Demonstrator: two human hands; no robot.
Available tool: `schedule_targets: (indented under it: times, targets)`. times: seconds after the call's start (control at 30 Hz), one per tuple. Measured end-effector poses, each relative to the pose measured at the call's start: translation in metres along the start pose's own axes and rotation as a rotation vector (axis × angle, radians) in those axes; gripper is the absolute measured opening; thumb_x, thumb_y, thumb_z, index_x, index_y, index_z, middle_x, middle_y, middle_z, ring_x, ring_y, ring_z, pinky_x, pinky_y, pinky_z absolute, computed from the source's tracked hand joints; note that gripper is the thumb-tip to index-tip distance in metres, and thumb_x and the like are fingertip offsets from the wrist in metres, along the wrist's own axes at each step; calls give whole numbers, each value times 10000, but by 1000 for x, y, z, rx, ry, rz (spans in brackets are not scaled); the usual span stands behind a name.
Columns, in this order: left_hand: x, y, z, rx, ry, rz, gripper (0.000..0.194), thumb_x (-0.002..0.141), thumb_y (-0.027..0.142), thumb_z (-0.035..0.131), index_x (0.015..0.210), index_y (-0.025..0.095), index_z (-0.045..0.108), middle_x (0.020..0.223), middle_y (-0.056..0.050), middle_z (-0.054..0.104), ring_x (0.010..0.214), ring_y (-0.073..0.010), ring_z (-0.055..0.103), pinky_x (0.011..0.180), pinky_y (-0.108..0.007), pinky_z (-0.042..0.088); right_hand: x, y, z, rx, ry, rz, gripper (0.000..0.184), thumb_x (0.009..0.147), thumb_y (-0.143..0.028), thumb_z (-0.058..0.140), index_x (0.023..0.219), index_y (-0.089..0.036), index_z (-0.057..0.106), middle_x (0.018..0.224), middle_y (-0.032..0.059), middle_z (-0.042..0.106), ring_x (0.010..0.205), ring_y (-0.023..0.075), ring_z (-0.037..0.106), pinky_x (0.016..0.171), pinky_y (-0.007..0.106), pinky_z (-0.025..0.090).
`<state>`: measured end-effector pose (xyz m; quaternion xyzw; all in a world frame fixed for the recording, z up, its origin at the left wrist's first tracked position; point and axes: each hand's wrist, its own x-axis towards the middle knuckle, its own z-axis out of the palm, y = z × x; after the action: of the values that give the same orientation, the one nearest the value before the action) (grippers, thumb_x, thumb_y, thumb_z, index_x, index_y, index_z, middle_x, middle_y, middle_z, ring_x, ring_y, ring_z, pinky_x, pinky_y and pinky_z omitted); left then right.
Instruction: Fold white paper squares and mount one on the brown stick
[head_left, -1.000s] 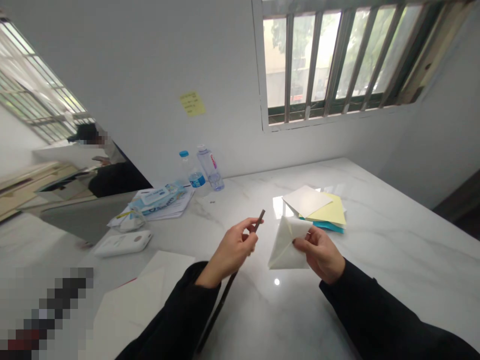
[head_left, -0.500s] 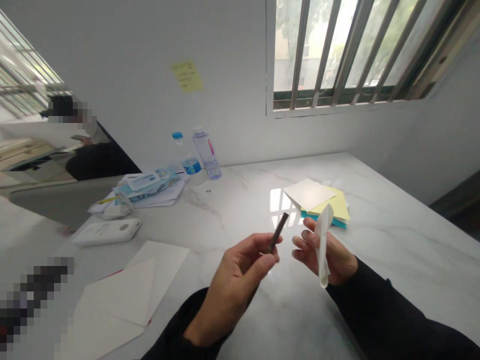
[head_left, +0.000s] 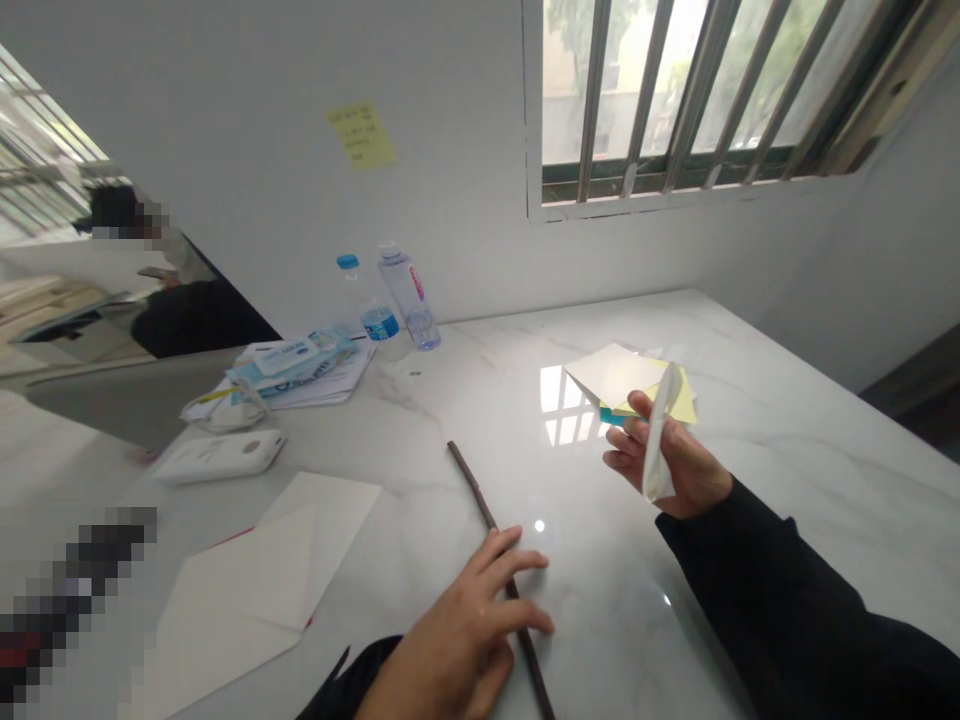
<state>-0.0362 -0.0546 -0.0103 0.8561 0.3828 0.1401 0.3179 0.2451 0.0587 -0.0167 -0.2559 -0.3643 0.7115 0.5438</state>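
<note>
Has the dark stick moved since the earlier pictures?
Yes, leftward: the far tip of the dark stick is now farther left of the paper stack.

White, grey-veined bench [head_left: 787,430], as it reaches me through the head camera. Directly on its surface I note: near the rear edge, two standing clear bottles, a blue-capped bottle [head_left: 380,324] and a white-capped bottle [head_left: 403,290], side by side; left of these, a sheaf of papers [head_left: 334,389]; in front of the sheaf, a rounded white device [head_left: 225,458]; nearer my viewpoint, overlapping pale sheets [head_left: 232,590] with red showing at an edge; centrally, a dark stick [head_left: 472,484] lying aslant; right of centre, a stack of coloured sheets [head_left: 611,377].
</note>
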Motion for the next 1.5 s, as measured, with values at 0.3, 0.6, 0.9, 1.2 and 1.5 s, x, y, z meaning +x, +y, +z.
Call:
schedule_targets:
  times: [0.3, 0.6, 0.9, 1.2, 1.5]
  targets:
    - [47, -39, -46, 508, 428, -731, 533, 901, 612, 543, 1086, 115, 594, 1077, -214, 636, 1000, -404, 623, 853, -523, 512, 1, 14, 5, -49, 7, 17, 560, 607, -518, 894, 1031, -265, 630, 669, -27, 577, 621, 179, 590, 584, 301, 500]
    - [83, -40, -32, 140, 390, -542, 210, 844, 194, 558, 1047, 200, 614, 853, -35, 671, 748, -208, 656, 726, -311, 486, 3, 27, 8, 4, -112, 153, 579, 573, -465, 935, 1012, -215, 651, 695, -23, 635, 592, 141, 624, 626, 271, 547]
    - [70, 19, -20, -924, 423, -279, 353, 875, 301, 675, 1194, 260, 528, 870, 29, 539, 588, -77, 431, 534, -204, 326, -1, 29, 21, 105, -121, 228, 559, 538, -393, 970, 954, -226, 636, 641, -59, 566, 624, 135, 598, 673, 261, 541]
    - [64, 45, 0, -1173, 379, -238, 383, 904, 379, 728, 1225, 302, 534, 897, 21, 530, 675, -80, 434, 545, -185, 300, -4, 35, 19, 259, -164, 248, 432, 677, -331, 930, 918, -229, 585, 712, -53, 587, 642, 109, 572, 594, 205, 480]
    - [61, 45, 10, -1105, 432, -312, 575, 946, 419, 670, 1484, 380, 469, 881, 12, 495, 645, -88, 399, 540, -189, 350, -4, 34, 17, 373, -237, 276, 410, 736, -349, 897, 837, -243, 515, 578, -86, 472, 654, 123, 509, 624, 225, 479]
